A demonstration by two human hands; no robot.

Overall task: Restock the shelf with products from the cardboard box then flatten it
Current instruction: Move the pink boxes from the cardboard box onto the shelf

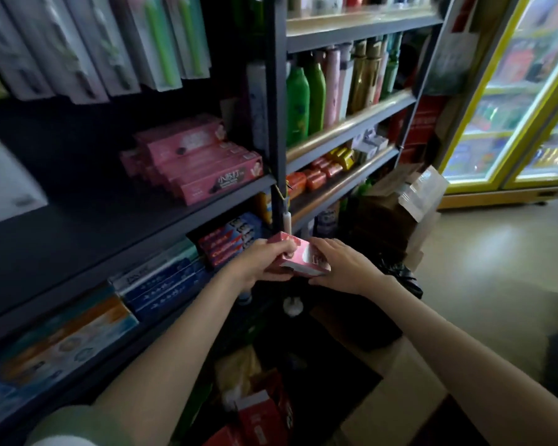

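Both my hands hold a stack of pink toothpaste boxes (303,257) in front of the dark shelf unit (181,214). My left hand (261,260) grips the stack's near left end, fingers curled over its top. My right hand (342,263) grips the right side, fingers laid over the top and thumb under it. More pink toothpaste boxes (200,162) lie stacked on the middle shelf, up and to the left. An open cardboard box (400,365) stands on the floor below my arms; its inside is dark.
Red and blue toothpaste boxes (229,243) lie on the lower shelf just left of my hands. Shampoo bottles (306,98) fill the right bay. Brown cartons (397,201) and a black bag (403,278) sit behind. A lit drinks fridge (512,101) stands at right.
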